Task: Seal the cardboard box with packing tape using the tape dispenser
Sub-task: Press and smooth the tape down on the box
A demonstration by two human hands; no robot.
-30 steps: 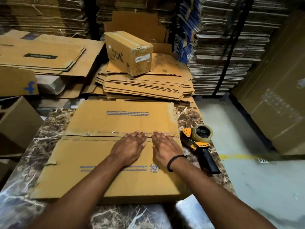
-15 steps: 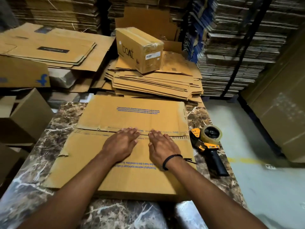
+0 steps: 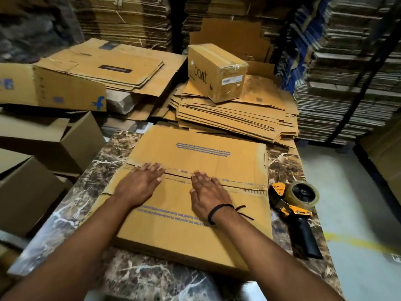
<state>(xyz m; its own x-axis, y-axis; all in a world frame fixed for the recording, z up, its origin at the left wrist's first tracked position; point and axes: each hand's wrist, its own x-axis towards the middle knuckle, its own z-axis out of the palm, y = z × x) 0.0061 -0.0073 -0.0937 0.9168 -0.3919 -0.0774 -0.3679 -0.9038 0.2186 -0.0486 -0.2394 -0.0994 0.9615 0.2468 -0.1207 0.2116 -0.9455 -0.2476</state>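
A flat brown cardboard box [image 3: 195,231] lies on the marble table [image 3: 152,276], its two top flaps meeting along a centre seam with clear tape on it. My left hand [image 3: 138,183] presses flat on the seam toward its left end. My right hand [image 3: 208,192], with a black band at the wrist, presses flat on the near flap at the middle, fingertips at the seam. The orange and black tape dispenser [image 3: 297,209] with its tape roll lies on the table just right of the box, untouched.
A sealed small box marked "boat" [image 3: 217,70] sits on a pile of flattened cartons [image 3: 236,118] behind the table. Open brown boxes [image 3: 47,148] stand at left. Tall bundles of flat cardboard [image 3: 347,72] fill the back and right. Grey floor [image 3: 355,203] at right.
My hands have spread apart along the seam: the left slid left, the right stayed near the middle. The view moved closer and shifted right.
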